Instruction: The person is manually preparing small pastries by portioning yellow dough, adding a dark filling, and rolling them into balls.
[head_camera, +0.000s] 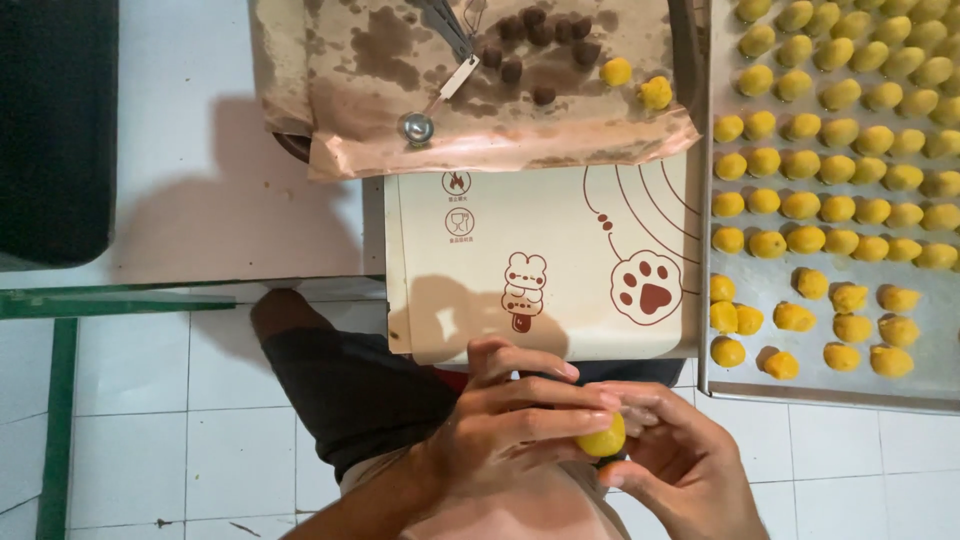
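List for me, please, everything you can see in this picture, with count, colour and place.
dough ball: one, yellow, between both hands
metal tray: one, silver, right
yellow pieces: many, in rows on the tray
baking mat: one, cream with brown drawings, centre
brown paper: one sheet, stained, top
dark balls: about ten, brown, on the paper
loose yellow pieces: two, on the paper
small scoop: one, metal, on the paper
left hand: on the ball
right hand: under the ball

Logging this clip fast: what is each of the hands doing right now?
Left hand: fingers closed over the small round yellow dough ball.
Right hand: cupped beneath the same ball, holding it.
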